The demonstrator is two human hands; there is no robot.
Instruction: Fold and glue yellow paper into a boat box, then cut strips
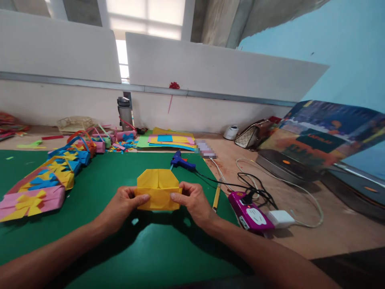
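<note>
A folded yellow paper (158, 192) is held up above the green mat (120, 257), its top corners slanted and a crease running down its upper half. My left hand (126, 200) pinches its left side, with the thumb lying on the front. On the right side, my right hand (194, 199) grips it the same way, thumb on the front face. Most of the fingers are hidden behind the paper. Just beyond it lies a blue glue gun (182, 161), its nozzle pointing left and down.
At left stand several paper baskets (33, 202) with cut-paper flowers. Coloured paper sheets (168, 140) and a grey bottle (124, 112) are at the back. Right of the mat are a yellow cutter (216, 196), a purple power strip (251, 212), loose cables (258, 188) and a handbag (252, 134).
</note>
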